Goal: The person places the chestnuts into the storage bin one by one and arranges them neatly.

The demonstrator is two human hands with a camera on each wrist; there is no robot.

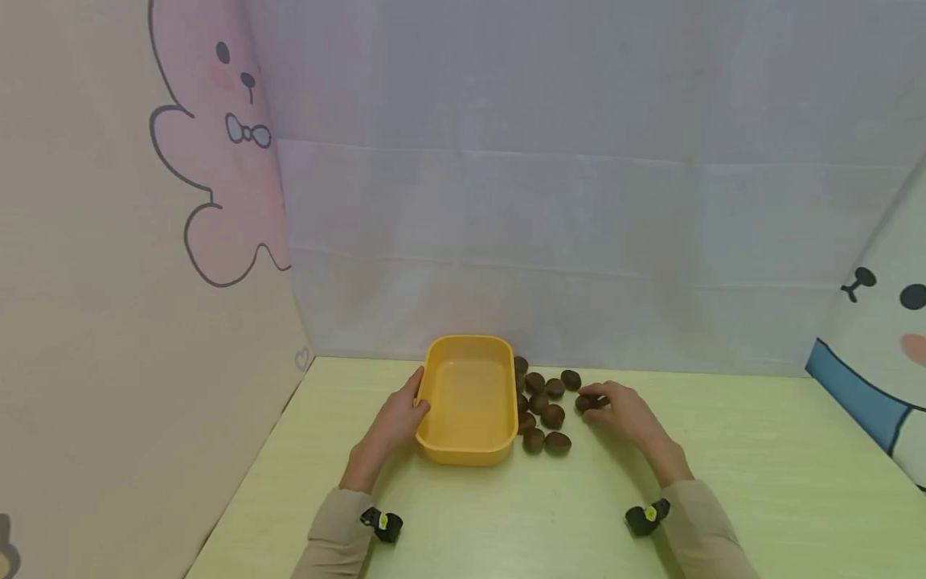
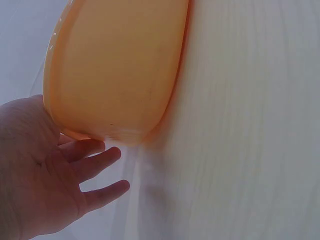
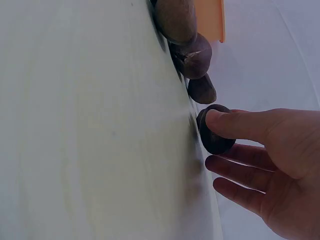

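Note:
A yellow plastic tray [image 1: 466, 402] with an empty inside stands on the table, long side running away from me. My left hand [image 1: 396, 418] grips its left rim, thumb over the edge and fingers along the outer wall; in the left wrist view the lower fingers [image 2: 100, 165] spread loosely below it. Just right of the tray lie several dark brown chestnuts [image 1: 553, 416] in a loose cluster. At the right side of that cluster my right hand [image 1: 628, 416] pinches one chestnut [image 3: 217, 141] between thumb and forefinger, close over the tabletop.
A pale yellow-green table [image 1: 767, 466] reaches back to a white cloth wall [image 1: 564, 209]. Printed cartoon figures decorate the side panels, a pink one [image 1: 224, 161] on the left. The tray's right wall hides part of the nearest chestnuts.

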